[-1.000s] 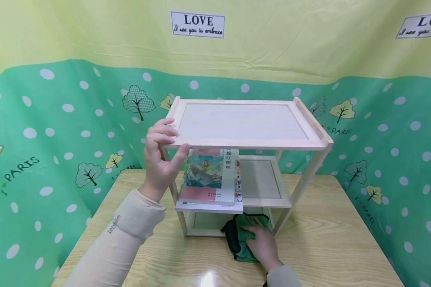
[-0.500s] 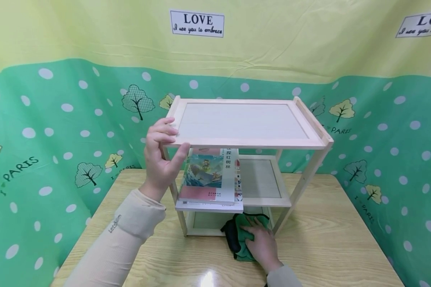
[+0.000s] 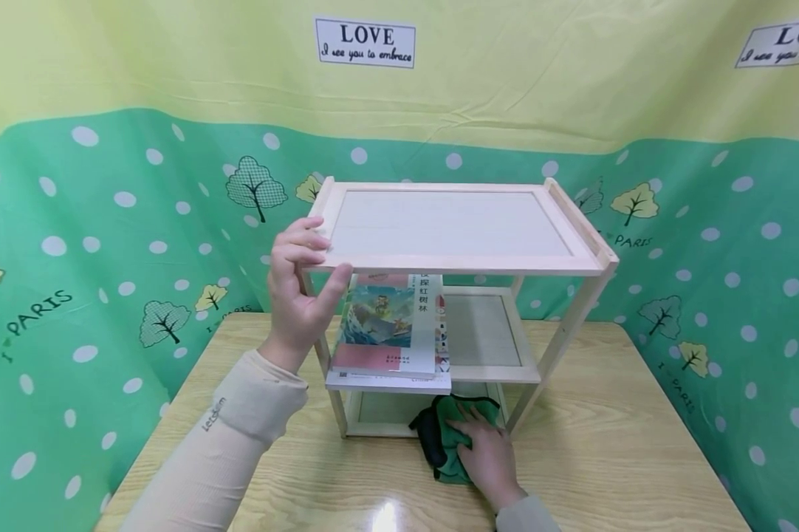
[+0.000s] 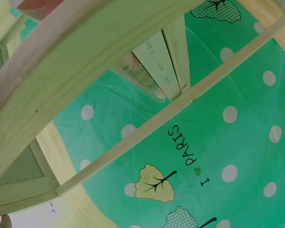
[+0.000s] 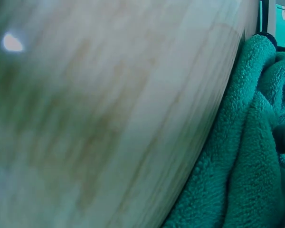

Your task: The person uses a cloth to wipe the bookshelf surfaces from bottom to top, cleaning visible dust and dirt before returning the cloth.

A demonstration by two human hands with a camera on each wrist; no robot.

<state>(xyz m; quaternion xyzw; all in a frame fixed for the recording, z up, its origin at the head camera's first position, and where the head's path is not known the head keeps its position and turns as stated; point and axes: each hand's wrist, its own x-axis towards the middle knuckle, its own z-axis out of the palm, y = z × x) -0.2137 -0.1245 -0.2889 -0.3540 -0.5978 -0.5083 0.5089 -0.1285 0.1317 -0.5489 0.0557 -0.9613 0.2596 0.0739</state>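
A small three-tier wooden shelf (image 3: 449,225) stands in the middle of the head view. My left hand (image 3: 298,292) grips its upper left corner, fingers over the top board and thumb at the front edge. Down by the bottom tier lies a bunched green cloth (image 3: 451,469) with dark edging. On it rests my right hand (image 3: 489,454), its fingers spread and fairly straight. The right wrist view shows the fuzzy folds of the same cloth (image 5: 251,161) on the tabletop, with part of a finger at the right edge.
Stacked books (image 3: 379,321) lie on the left of the middle tier and jut past its front edge. A wood-grain table (image 3: 592,458) carries the shelf. Behind and on both sides hangs a green and yellow printed curtain (image 3: 107,244).
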